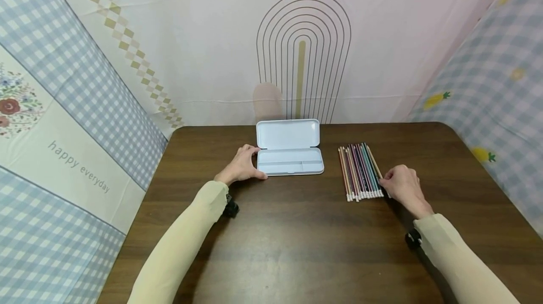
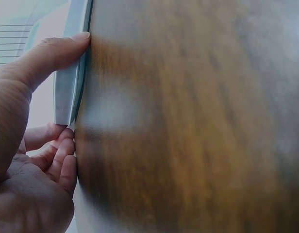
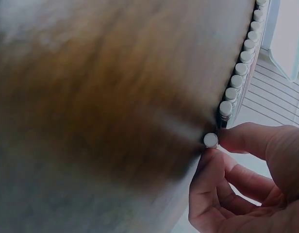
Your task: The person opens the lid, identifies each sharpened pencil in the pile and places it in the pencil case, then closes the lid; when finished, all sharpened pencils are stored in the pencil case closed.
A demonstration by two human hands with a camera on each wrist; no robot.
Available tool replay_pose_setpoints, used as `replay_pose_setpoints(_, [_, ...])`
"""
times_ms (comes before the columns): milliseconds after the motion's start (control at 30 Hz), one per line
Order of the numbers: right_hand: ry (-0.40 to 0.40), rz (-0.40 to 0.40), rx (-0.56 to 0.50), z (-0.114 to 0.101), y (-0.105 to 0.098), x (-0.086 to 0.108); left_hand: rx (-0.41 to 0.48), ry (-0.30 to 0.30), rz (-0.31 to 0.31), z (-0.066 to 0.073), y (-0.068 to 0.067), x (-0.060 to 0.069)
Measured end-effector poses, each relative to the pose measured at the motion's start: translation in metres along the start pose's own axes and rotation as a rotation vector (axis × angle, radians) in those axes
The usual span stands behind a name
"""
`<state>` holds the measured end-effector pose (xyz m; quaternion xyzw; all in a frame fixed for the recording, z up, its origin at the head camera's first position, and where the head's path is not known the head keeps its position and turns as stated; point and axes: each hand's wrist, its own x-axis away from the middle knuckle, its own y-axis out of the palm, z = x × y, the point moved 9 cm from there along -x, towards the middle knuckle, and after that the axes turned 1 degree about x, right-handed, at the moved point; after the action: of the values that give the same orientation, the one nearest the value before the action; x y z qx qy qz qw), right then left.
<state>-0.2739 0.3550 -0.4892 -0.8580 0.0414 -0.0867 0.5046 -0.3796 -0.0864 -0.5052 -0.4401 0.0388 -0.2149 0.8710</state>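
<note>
A white pencil case (image 1: 280, 156) lies with its lid (image 1: 288, 134) raised at the back of the table; its compartments look bare. My left hand (image 1: 242, 165) holds the case's left end, thumb (image 2: 67, 51) along the front side and fingers round the left corner. To the right lies a row of pencils (image 1: 359, 172) in several colours, their white eraser ends towards me. My right hand (image 1: 403, 186) pinches the rightmost pencil (image 1: 373, 160), pale wood-coloured, near its eraser end (image 3: 210, 140), between thumb and fingers. That eraser end sits slightly apart from the row.
All of this is on a dark brown wooden table (image 1: 288, 238). A white printed cloth (image 1: 203, 49) hangs behind it, with blue checked cloth (image 1: 500, 106) at the sides. A small black device (image 1: 231, 206) is worn at each wrist.
</note>
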Motion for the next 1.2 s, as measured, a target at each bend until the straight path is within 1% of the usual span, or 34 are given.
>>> replay_pose_setpoints(233, [0.034, -0.019, -0.010, 0.001, 0.002, -0.002, 0.003, 0.000, -0.001, -0.001, 0.000, 0.000])
replay_pose_setpoints(400, [0.038, -0.005, -0.005, 0.000, 0.001, -0.002, 0.003, -0.005, -0.003, 0.000, -0.001, 0.000])
replay_pose_setpoints(467, [0.055, 0.002, -0.006, 0.001, 0.001, -0.001, 0.005, -0.008, -0.005, 0.000, 0.000, 0.001])
replay_pose_setpoints(633, [0.089, 0.048, -0.005, 0.005, -0.005, 0.003, 0.009, -0.009, -0.005, 0.000, 0.000, 0.001])
replay_pose_setpoints(767, [0.082, 0.090, -0.006, 0.007, -0.010, 0.007, 0.010, -0.008, 0.001, 0.000, 0.000, 0.001])
replay_pose_setpoints(900, [0.053, 0.156, -0.020, 0.006, -0.017, 0.011, 0.009, -0.002, 0.009, 0.000, 0.001, 0.001])
replay_pose_setpoints(1033, [0.015, 0.258, -0.045, 0.004, -0.026, 0.017, 0.008, 0.002, 0.009, 0.001, 0.001, 0.001])
replay_pose_setpoints(1200, [-0.084, 0.387, -0.060, -0.008, -0.036, 0.025, 0.005, -0.001, 0.009, 0.001, 0.001, 0.000])
